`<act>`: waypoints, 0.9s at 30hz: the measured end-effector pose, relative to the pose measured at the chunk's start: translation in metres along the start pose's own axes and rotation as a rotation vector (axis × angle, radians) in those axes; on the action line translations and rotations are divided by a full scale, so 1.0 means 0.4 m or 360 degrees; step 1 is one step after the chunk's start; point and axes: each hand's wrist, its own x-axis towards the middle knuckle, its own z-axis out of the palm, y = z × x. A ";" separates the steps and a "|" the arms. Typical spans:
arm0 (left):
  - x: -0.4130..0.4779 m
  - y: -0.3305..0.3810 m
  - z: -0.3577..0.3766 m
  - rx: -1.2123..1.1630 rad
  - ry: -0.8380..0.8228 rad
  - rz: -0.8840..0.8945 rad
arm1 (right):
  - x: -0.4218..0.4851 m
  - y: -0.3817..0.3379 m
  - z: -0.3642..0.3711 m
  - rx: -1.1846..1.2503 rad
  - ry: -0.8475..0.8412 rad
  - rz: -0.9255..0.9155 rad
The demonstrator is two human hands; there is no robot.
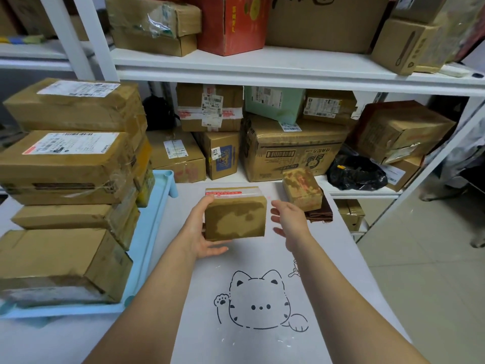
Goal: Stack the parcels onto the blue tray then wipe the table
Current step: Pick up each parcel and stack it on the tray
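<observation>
A small brown parcel point(235, 216) with red-printed tape on top sits at the middle of the white table point(262, 258). My left hand point(202, 229) grips its left side and underside. My right hand point(290, 219) is open just right of the parcel, a small gap away from it. A second small brown parcel point(301, 189) rests tilted on a dark brown cloth point(321, 214) at the table's far right. The blue tray point(149, 232) lies at the left and carries a tall stack of several brown parcels point(70, 164).
White shelves point(262, 67) packed with cardboard boxes stand right behind the table. A black bag point(357, 174) lies on the lower shelf at the right. The table's right edge drops to a tiled floor point(420, 271). A cat drawing point(257, 300) marks the tabletop.
</observation>
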 end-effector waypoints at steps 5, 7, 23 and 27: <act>0.000 -0.031 0.002 0.0153 -0.0041 0.0212 | 0.009 0.012 -0.002 -0.0141 -0.0210 0.0201; -0.004 -0.041 0.002 0.0296 -0.0085 0.0375 | 0.014 0.021 -0.010 -0.0111 -0.0144 0.0222; 0.003 -0.096 -0.010 0.1213 0.0473 0.1229 | 0.036 0.074 0.003 0.0635 -0.0517 0.0107; -0.006 -0.084 -0.018 0.0772 0.0333 0.1262 | 0.030 0.068 0.015 0.0806 -0.0657 -0.0023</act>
